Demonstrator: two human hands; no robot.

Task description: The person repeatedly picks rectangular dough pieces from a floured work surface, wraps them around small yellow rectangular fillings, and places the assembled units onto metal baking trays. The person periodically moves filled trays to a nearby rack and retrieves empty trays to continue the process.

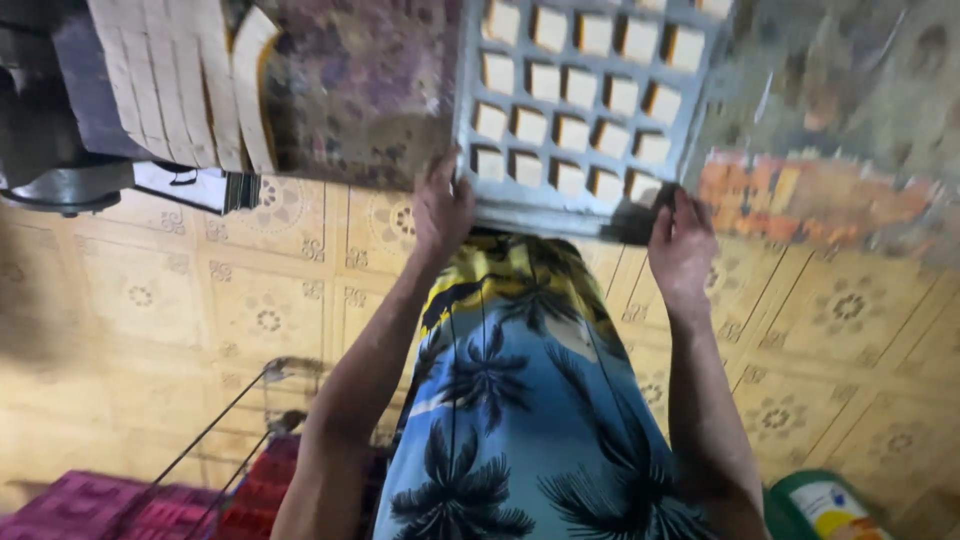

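A grey metal grid frame [470, 105] lies on a patterned table top [360, 90], with pale square pieces [572, 132] showing in its openings. My left hand [441, 208] grips the frame's near left corner. My right hand [681, 242] holds the near right corner, where a dark part sticks out. Both forearms reach up from my palm-print clothing.
Strips of pale cut slabs [175, 75] lie at the table's left. A dark metal machine [50, 130] stands at far left. The tiled floor [180, 310] holds a wire rack [270, 400], a purple mat [80, 505] and a green container [825, 505].
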